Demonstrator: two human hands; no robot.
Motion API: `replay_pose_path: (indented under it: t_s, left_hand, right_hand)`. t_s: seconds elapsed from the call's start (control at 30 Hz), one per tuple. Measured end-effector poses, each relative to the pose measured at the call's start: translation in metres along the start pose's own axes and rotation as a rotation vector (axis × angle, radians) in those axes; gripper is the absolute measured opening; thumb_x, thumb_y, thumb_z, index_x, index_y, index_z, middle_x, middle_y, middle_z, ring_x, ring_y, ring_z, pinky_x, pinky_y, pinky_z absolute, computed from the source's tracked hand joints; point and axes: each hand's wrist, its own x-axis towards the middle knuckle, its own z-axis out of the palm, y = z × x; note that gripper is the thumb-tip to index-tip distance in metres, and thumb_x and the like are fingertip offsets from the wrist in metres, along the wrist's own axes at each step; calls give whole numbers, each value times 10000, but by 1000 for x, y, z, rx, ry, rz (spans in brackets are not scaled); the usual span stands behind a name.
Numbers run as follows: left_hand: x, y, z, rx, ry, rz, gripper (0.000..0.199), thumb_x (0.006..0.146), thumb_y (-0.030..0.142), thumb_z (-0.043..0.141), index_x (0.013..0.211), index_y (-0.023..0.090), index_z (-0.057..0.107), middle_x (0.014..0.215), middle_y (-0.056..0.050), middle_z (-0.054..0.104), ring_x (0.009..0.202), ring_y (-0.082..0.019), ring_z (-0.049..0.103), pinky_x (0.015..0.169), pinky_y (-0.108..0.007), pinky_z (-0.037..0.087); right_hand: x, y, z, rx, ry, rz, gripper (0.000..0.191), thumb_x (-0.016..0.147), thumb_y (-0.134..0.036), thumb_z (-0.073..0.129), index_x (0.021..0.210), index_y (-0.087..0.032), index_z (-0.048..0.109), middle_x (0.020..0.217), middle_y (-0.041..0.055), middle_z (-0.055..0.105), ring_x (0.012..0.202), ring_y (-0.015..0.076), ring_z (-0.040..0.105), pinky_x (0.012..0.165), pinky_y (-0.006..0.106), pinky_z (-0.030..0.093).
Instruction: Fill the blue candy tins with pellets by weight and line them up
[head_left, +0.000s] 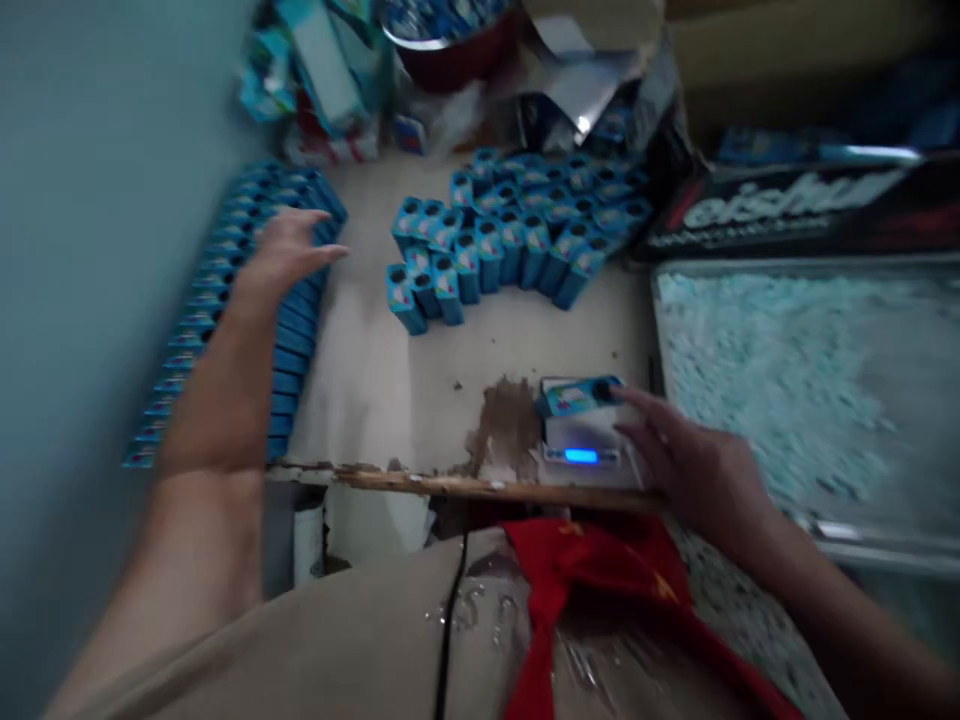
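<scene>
My left hand [292, 245] hovers over the tight rows of small blue boxes [292, 340] along the left wall. Its thumb and fingers are spread, and nothing shows between them. At the front right of the table, my right hand [675, 450] has its fingers at the right end of one small blue box [574, 398], which has a dark round hole. That box lies across a small digital scale [581, 430] with a lit blue display. The thumb is just below the box end; blur hides the exact contact.
Several more blue boxes [510, 235] stand grouped mid-table. Right of the scale is a metal tray [885, 530] with pale blue-green flakes [772, 370]. Behind it lies a black carton [795, 205]. A dark red bowl [457, 60] with blue packets stands at the back. The table's front edge [420, 482] is chipped.
</scene>
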Motion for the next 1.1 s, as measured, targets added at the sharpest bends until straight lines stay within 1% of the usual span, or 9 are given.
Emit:
replay_pose_path:
  t_s: [0.07,0.17,0.23,0.4,0.5,0.67,0.87,0.97,1.1]
  left_hand:
    - [-36,11,-15,93,-167,-106,898,701,1000,916,1115,211,802,1300,-105,807,1375,-350,644,1410,-645,405]
    - [-97,42,-31,42,-185,-64,902,721,1058,822,1249,326,829,1420,-13,813,1506,-400,606,1402,-638,398]
    - [-141,74,-35,-10,-163,-35,827,755,1065,797,1222,383,834,1432,12,817,1515,-417,631,1349,-665,422]
    - [-228,140,-23,-22,-106,24,927,973,1041,610,1372,230,815,1553,-230,729,1576,-489,625,1180,-719,422]
    - [-259,160,-6,-82,-85,26,784,993,949,715,1433,307,804,1497,-152,791,1466,-440,722,1220,-688,519]
    - [-280,192,29,-202,-162,96,629,1028,772,830,1461,317,800,1426,-78,842,1313,-368,809,1184,-572,671]
    - [-274,235,52,-223,-244,56,584,1097,651,816,1517,248,763,1465,-121,821,1376,-327,790,1250,-471,647]
    - [-270,248,61,-300,-273,85,632,1097,687,807,1542,241,752,1497,-127,813,1401,-331,782,1271,-488,635]
    - [-271,257,76,-438,-313,97,647,1068,604,885,1582,241,731,1546,-134,792,1440,-340,767,1291,-505,621]
  right_hand:
    - [2,4,-17,276,92,196,170,1062,-423,685,1139,-333,808,829,53,764,621,268,663,587,385,509]
    - [6,35,-39,838,227,510,248,1060,-368,747,861,-268,639,745,7,537,619,170,461,573,310,395]
    - [10,65,-47,1115,242,724,272,1030,-199,717,812,-247,562,818,17,515,675,147,472,602,283,411]
    - [12,121,-49,1182,232,885,323,913,96,578,872,-222,616,899,48,573,732,131,539,622,243,468]
    - [8,119,-51,1195,83,888,292,1101,2,560,908,-199,648,846,17,565,635,93,440,522,224,354]
    - [14,72,-55,1237,41,994,407,1261,-178,503,887,-172,663,734,-42,488,528,45,261,449,183,140]
    - [35,32,-56,1332,2,772,266,1121,-37,656,899,-121,776,849,33,649,689,72,595,598,137,496]
    - [47,20,-61,1290,-134,623,243,1030,54,675,909,-119,797,861,39,666,738,83,635,632,146,509]
    - [63,7,-64,1123,-317,413,196,1074,-51,757,921,-156,818,813,27,670,665,80,554,587,164,457]
